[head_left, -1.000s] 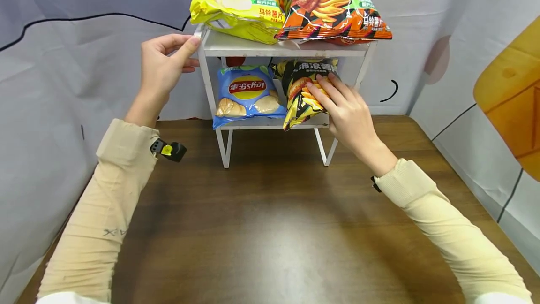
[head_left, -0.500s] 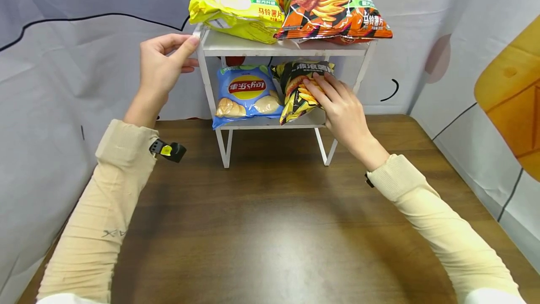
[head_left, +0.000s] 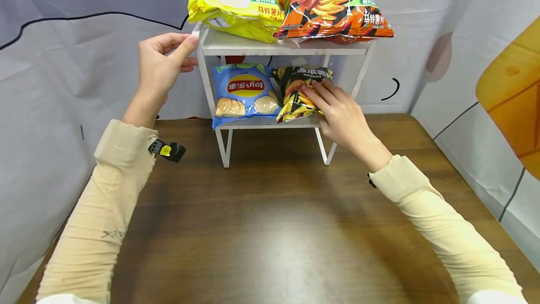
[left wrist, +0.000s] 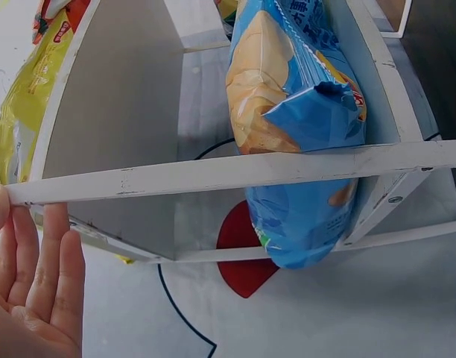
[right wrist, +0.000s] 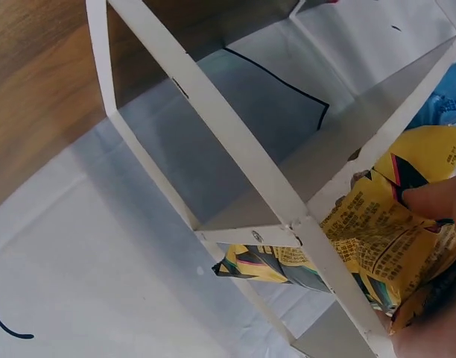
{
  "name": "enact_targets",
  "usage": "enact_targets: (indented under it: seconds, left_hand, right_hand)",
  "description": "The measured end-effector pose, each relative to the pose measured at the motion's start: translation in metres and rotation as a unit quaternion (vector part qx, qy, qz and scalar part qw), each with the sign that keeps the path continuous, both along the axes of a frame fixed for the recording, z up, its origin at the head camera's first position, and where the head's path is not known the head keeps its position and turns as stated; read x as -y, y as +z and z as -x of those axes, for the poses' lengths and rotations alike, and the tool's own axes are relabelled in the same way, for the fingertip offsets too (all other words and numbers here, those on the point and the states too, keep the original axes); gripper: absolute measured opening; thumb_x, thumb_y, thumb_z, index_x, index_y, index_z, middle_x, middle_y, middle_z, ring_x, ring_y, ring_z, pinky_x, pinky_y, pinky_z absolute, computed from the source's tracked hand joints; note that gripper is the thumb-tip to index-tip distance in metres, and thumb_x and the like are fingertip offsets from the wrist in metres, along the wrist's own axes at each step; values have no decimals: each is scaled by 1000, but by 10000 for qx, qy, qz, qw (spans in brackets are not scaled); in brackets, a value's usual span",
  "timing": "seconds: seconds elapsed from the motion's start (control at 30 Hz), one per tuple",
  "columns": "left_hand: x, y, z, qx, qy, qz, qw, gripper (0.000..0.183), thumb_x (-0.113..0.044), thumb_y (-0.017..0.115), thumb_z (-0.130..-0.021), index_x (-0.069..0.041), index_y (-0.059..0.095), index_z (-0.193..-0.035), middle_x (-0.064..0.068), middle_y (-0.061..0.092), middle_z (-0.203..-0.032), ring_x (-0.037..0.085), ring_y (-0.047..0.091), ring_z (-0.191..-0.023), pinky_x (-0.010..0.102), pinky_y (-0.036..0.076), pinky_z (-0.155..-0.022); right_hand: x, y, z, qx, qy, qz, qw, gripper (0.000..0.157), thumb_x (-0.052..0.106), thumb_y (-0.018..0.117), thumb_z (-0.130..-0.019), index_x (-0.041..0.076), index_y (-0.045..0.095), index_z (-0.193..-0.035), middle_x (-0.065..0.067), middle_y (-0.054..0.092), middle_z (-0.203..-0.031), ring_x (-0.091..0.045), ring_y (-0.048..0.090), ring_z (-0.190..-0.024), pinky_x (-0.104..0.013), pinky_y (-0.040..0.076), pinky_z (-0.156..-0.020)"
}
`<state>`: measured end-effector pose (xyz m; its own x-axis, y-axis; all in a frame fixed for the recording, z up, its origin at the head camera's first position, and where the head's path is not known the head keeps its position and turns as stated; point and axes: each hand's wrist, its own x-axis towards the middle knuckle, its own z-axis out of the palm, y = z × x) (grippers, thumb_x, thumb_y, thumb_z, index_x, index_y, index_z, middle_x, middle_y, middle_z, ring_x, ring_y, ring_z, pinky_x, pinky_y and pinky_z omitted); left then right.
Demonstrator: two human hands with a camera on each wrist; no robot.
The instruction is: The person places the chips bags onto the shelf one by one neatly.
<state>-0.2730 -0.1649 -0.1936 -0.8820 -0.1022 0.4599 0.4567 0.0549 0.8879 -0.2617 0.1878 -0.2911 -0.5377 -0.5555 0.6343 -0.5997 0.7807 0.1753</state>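
In the head view my left hand [head_left: 162, 67] pinches the top left corner of a white two-tier shelf [head_left: 282, 50] between thumb and fingers. The left wrist view shows the same fingers [left wrist: 45, 261] under the end of the white bar. My right hand [head_left: 343, 114] holds a black and yellow chip bag [head_left: 295, 89] on the lower tier, its fingers across the printed front. From the right wrist, the thumb [right wrist: 437, 200] presses into the bag's yellow side. A blue chip bag [head_left: 246, 90] stands left of it, leaning back.
On the upper tier lie a yellow chip bag [head_left: 236, 6] and an orange and black chip bag [head_left: 333, 8], side by side. The shelf's legs stand on a brown wooden table [head_left: 253, 210]. A printed pale cloth [head_left: 84, 69] hangs behind.
My right hand has moved slightly left with the black and yellow bag, whose lower end now lies farther back on the tier. The left hand keeps its hold on the corner.
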Motion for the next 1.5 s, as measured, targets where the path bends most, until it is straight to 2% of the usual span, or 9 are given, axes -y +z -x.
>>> enact_targets:
  seconds: [0.2,0.43,0.6,0.77,0.9,1.0,1.13,1.27,1.5]
  left_hand:
    - [1,0,0,26,52,48,10000,21,-19,76,-83,-3,73,-96,-6,68,-82,5,67,-54,15,56,-55]
    - [0,-1,0,14,42,75,10000,21,-20,76,-83,-4,74,-96,-6,69,-83,5,67,-55,15,56,-55]
    - [-1,0,0,-12,18,27,10000,17,-19,76,-83,-6,75,-93,-6,69,-82,5,67,-55,15,56,-55]
    - [-2,0,-1,-8,-23,-65,10000,14,-18,77,-82,-7,75,-91,-6,69,-81,6,67,-54,15,56,-53]
    - [-2,0,-2,-8,11,-91,10000,16,-18,77,-82,-6,75,-92,-5,69,-81,6,67,-54,16,56,-53]
    - [-2,0,-2,-6,33,-98,9999,18,-19,77,-82,-5,75,-94,-5,69,-82,6,67,-54,16,56,-54]
    - [-2,0,-1,10,79,-75,9999,21,-20,78,-82,-5,75,-96,-5,69,-84,6,68,-55,15,56,-56]
    - [-2,0,-1,33,105,-101,9999,22,-20,78,-82,-4,75,-97,-6,69,-83,6,68,-55,15,56,-56]
    - [-4,0,-4,121,251,-109,9996,26,-22,78,-81,-4,75,-99,-6,70,-82,5,68,-56,15,56,-56]
  right_hand:
    - [0,-2,-1,252,-242,-218,9992,68,31,68,-83,10,44,-143,-19,49,-142,-38,40,-135,-48,32,-115]
    - [0,-4,-1,462,-396,-278,9978,75,43,66,-84,11,38,-146,-20,43,-146,-35,35,-140,-48,29,-117]
    - [-3,-5,-2,286,-240,-188,9991,77,45,66,-82,9,40,-145,-21,45,-144,-35,36,-139,-49,30,-116]
    - [-3,-6,-4,-65,154,64,9998,75,43,67,-82,6,43,-143,-20,50,-139,-36,41,-134,-49,32,-114]
    - [-2,-6,-9,-277,374,165,9988,71,46,61,-87,5,43,-143,-21,51,-138,-38,42,-132,-46,31,-116]
    - [-2,-6,-17,-372,366,209,9984,69,55,49,-93,7,45,-143,-22,52,-137,-40,43,-131,-48,34,-114]
    - [-2,-8,-32,-439,249,245,9984,69,62,37,-96,11,46,-143,-21,53,-136,-40,45,-131,-52,37,-111]
    - [-3,-13,-48,-599,315,323,9972,66,60,39,-96,11,50,-140,-19,56,-135,-39,47,-130,-56,37,-109]
    - [-2,-26,-78,-863,820,371,9922,58,51,44,-97,7,56,-133,-18,58,-133,-39,50,-128,-55,40,-106]
